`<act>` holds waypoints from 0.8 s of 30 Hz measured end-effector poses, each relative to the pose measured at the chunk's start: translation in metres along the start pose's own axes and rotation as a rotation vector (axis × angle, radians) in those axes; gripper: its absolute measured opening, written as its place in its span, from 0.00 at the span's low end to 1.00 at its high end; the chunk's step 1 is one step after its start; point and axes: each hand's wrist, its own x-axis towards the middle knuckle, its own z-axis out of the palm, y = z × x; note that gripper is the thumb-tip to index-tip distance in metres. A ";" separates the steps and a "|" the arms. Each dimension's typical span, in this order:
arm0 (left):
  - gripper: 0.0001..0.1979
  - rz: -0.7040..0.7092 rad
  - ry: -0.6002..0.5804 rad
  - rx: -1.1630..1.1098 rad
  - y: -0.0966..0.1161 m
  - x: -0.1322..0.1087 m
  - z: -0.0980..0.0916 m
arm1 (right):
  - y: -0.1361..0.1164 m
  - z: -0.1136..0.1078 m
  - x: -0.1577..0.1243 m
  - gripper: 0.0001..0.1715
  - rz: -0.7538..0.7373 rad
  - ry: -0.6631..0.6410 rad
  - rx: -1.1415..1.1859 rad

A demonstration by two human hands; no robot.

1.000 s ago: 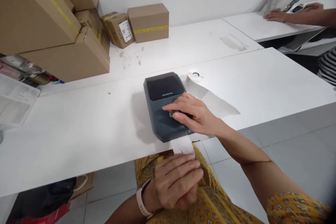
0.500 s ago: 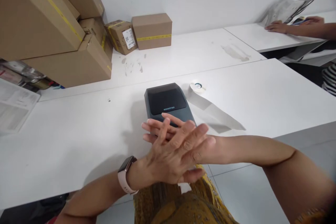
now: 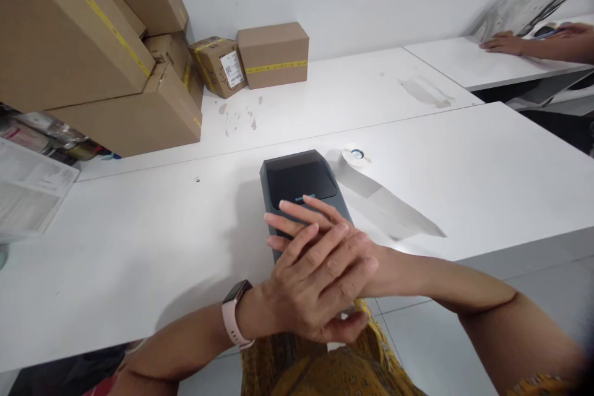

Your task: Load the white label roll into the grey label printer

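- Left hand (image 3: 320, 278), fingers loose, crosses over right hand (image 3: 320, 216), loose too.
- Dark machine (image 3: 301, 179) sits under them.
- Looks like resting; a next grab needs them apart.

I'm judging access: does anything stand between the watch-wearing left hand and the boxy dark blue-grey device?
Yes: the bare right hand is spread over the near part of the device, beneath the left hand.

Stacked, taped cartons (image 3: 69, 37) suggest a packing workroom.
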 end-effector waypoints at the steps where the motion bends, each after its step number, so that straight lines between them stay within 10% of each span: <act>1: 0.24 0.086 0.064 0.043 0.001 -0.005 -0.004 | 0.014 -0.021 -0.001 0.31 -0.084 -0.064 0.055; 7: 0.10 -0.177 0.431 -0.145 0.023 -0.083 0.001 | 0.059 -0.041 -0.031 0.28 0.118 0.173 0.296; 15: 0.29 -1.063 -0.283 -1.092 0.036 -0.078 0.026 | 0.054 -0.027 -0.047 0.39 0.100 0.203 0.162; 24: 0.33 -1.208 -0.232 -1.117 0.050 -0.051 0.031 | 0.052 -0.019 -0.046 0.34 0.113 0.291 0.277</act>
